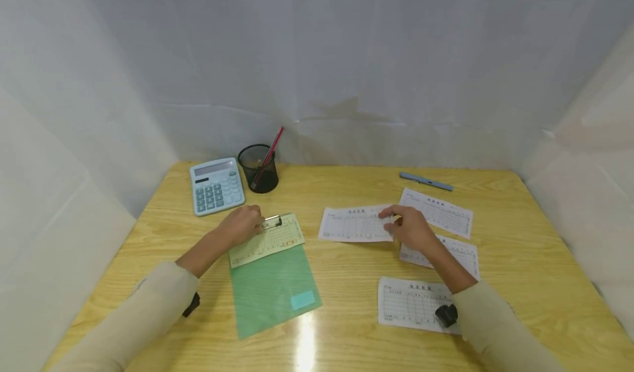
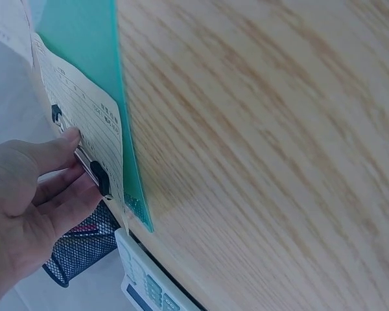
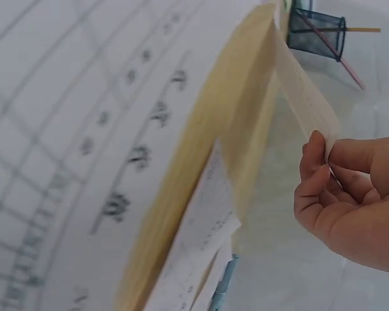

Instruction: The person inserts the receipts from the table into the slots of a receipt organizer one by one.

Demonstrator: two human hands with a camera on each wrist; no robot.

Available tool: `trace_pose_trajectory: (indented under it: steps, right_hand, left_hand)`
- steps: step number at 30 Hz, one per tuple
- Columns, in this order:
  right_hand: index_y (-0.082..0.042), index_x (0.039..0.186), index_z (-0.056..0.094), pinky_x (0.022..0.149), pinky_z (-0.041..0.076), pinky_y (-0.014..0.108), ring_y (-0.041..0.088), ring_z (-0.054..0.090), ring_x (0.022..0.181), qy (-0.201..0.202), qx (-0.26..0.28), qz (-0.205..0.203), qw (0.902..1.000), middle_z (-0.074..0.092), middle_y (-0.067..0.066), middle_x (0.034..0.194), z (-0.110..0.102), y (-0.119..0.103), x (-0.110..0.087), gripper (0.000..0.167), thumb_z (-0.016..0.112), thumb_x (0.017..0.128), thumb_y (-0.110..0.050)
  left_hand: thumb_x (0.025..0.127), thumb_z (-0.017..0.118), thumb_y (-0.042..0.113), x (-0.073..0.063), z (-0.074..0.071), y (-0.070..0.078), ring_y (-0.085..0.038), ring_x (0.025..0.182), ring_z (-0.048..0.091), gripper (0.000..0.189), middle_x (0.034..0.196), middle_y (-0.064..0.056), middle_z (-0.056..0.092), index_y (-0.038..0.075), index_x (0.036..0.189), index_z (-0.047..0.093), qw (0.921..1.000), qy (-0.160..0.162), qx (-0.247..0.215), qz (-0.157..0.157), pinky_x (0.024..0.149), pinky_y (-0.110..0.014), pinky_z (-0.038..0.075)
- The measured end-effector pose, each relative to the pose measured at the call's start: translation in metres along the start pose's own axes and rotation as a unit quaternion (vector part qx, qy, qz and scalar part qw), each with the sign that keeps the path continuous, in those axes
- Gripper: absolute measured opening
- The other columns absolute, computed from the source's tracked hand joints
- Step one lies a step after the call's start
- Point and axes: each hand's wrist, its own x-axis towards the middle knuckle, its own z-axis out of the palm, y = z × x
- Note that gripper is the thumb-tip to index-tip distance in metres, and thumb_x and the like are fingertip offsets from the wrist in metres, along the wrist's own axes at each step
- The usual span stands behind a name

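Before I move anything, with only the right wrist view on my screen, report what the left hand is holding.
Observer: The left hand grips the silver metal clip with black ends, which lies over the pale yellow printed paper slip.
Operator: Name what lies beside the round black mesh pen cup.
Observer: A light blue rectangular calculator, just left of the cup in the head view.
Operator: Now describe the flat green board partly covered by that slip.
Observer: It bears a small light blue rectangular label close to its near right corner.
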Motion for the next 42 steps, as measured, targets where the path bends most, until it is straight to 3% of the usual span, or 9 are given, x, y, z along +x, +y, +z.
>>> trace_pose_trajectory:
  steps: [5, 8, 14, 19, 26, 34, 42]
  right_hand:
    - [-0.01, 0.119, 0.062, 0.049, 0.04, 0.029, 0.019, 0.055, 0.067, -0.01, 0.012, -0.023, 0.9996, 0.063, 0.016, 0.111, -0.003, -0.008, 0.001, 0.026, 0.057, 0.094, -0.01]
    - [-0.009, 0.118, 0.062, 0.046, 0.038, 0.028, 0.016, 0.049, 0.058, -0.016, 0.026, -0.054, 0.9981, 0.064, 0.017, 0.108, -0.003, -0.016, 0.001, 0.025, 0.058, 0.093, -0.01]
    - [-0.004, 0.116, 0.063, 0.048, 0.037, 0.025, 0.01, 0.043, 0.053, -0.045, 0.058, -0.115, 0.9907, 0.062, 0.018, 0.118, 0.003, -0.035, 0.005, 0.024, 0.059, 0.092, -0.008]
    - [-0.005, 0.114, 0.064, 0.052, 0.04, 0.024, 0.017, 0.051, 0.06, -0.082, 0.057, -0.117, 0.9881, 0.06, 0.017, 0.121, 0.02, -0.051, 0.012, 0.023, 0.06, 0.092, -0.008]
    - [-0.006, 0.109, 0.066, 0.051, 0.037, 0.02, 0.009, 0.046, 0.059, -0.123, 0.012, -0.124, 0.9845, 0.065, 0.013, 0.113, 0.056, -0.069, 0.029, 0.021, 0.062, 0.089, -0.005]
    - [-0.01, 0.101, 0.068, 0.054, 0.037, 0.019, 0.01, 0.046, 0.063, -0.139, -0.033, -0.086, 0.9861, 0.068, 0.006, 0.103, 0.098, -0.088, 0.049, 0.017, 0.064, 0.087, -0.003]
    - [-0.011, 0.101, 0.069, 0.071, 0.044, 0.022, 0.012, 0.051, 0.083, -0.156, -0.054, -0.077, 0.9833, 0.066, 0.005, 0.11, 0.124, -0.095, 0.066, 0.017, 0.064, 0.087, -0.004]
  left_hand:
    - [0.08, 0.072, 0.008, 0.001, -0.001, 0.001, -0.015, 0.065, 0.055, 0.005, 0.074, -0.007, 0.06, 0.003, 0.078, 0.072, 1.0, -0.006, 0.0, -0.002, 0.057, -0.027, 0.047]
    - [0.079, 0.072, 0.009, 0.001, -0.003, 0.001, -0.015, 0.065, 0.054, 0.005, 0.074, -0.008, 0.06, 0.003, 0.078, 0.072, 0.9999, -0.009, 0.0, -0.005, 0.057, -0.028, 0.047]
    - [0.078, 0.073, 0.009, 0.001, -0.003, 0.001, -0.014, 0.063, 0.052, 0.006, 0.074, -0.007, 0.061, 0.003, 0.079, 0.072, 0.9999, -0.01, -0.005, -0.009, 0.056, -0.026, 0.045]
    - [0.078, 0.073, 0.01, 0.0, -0.004, 0.001, -0.014, 0.064, 0.053, 0.006, 0.075, -0.007, 0.061, 0.004, 0.079, 0.073, 0.9997, -0.015, -0.016, -0.013, 0.057, -0.026, 0.045]
    - [0.08, 0.072, 0.008, 0.0, -0.004, -0.001, -0.013, 0.064, 0.051, 0.005, 0.075, -0.007, 0.061, 0.005, 0.077, 0.071, 0.9994, -0.019, -0.028, -0.011, 0.056, -0.026, 0.044]
    - [0.079, 0.072, 0.008, -0.002, -0.004, -0.002, -0.014, 0.066, 0.055, 0.005, 0.076, -0.007, 0.063, 0.004, 0.078, 0.072, 0.999, -0.008, -0.041, -0.015, 0.06, -0.028, 0.049]
    - [0.079, 0.073, 0.007, -0.004, -0.001, -0.002, -0.017, 0.067, 0.058, 0.007, 0.079, -0.01, 0.063, 0.002, 0.083, 0.073, 0.9992, 0.007, -0.04, 0.002, 0.062, -0.029, 0.052]
